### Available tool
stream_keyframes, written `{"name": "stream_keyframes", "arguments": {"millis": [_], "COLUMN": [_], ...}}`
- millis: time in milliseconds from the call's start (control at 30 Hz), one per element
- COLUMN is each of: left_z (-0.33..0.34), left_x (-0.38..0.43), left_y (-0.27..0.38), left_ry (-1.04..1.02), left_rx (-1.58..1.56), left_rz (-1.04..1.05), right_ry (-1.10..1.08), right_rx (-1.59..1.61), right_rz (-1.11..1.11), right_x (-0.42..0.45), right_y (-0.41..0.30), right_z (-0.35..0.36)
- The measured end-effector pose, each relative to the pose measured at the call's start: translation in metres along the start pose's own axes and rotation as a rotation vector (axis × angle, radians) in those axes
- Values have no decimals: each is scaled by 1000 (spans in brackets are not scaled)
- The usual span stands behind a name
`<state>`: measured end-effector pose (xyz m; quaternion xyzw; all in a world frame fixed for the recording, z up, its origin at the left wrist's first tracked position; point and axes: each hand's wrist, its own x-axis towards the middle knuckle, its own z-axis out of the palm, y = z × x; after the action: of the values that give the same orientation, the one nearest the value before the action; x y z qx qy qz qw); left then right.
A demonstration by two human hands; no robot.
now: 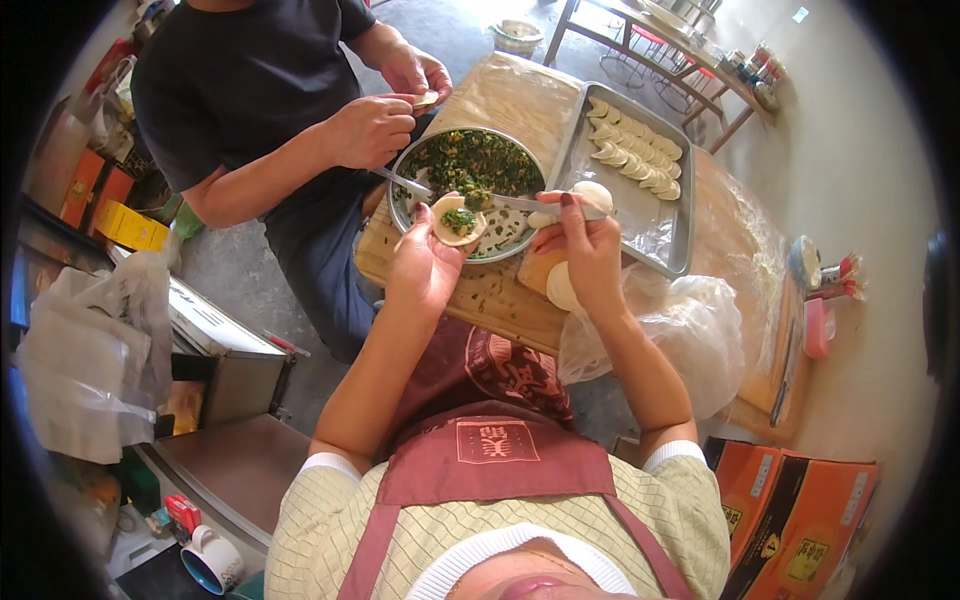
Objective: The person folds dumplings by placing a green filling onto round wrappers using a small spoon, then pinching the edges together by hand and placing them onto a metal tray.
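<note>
My left hand holds a round dumpling wrapper with a mound of chopped green filling on it. In my right hand is a flat metal utensil, its tip carrying filling just above the wrapper. Below both lies a round metal bowl of green filling, with another utensil handle leaning on its left side. Pale wrappers and a further one lie around my right hand. A metal tray to the right bears rows of folded dumplings.
Across from me on the left, a person's hands hold a wrapper. A clear plastic bag lies by my right forearm on the wooden board. At the far right are a knife and a pink container. Orange boxes stand below.
</note>
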<state>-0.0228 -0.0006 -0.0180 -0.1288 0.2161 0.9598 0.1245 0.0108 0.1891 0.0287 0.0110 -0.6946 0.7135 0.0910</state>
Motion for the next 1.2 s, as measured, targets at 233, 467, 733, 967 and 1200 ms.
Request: {"name": "stream_keyframes", "arguments": {"millis": [233,467,733,967,1200], "left_z": [10,18,3,-10,-14], "left_x": [2,0,2,-7,-15], "left_y": [8,28,44,42,40], "left_ry": [-92,-77,-101,-114,-55], "left_rx": [-22,-146,-139,-110,-60], "left_rz": [-77,-142,13,37,36], "right_ry": [-243,-373,-97,9,25], "right_rx": [-626,-868,-662,-591,-126], "right_rz": [-641,-993,-591,-137,186], "right_x": [-31,-25,-13,-3,3], "right_y": [17,45,21,38,46], "right_z": [5,-7,-11,5,15]}}
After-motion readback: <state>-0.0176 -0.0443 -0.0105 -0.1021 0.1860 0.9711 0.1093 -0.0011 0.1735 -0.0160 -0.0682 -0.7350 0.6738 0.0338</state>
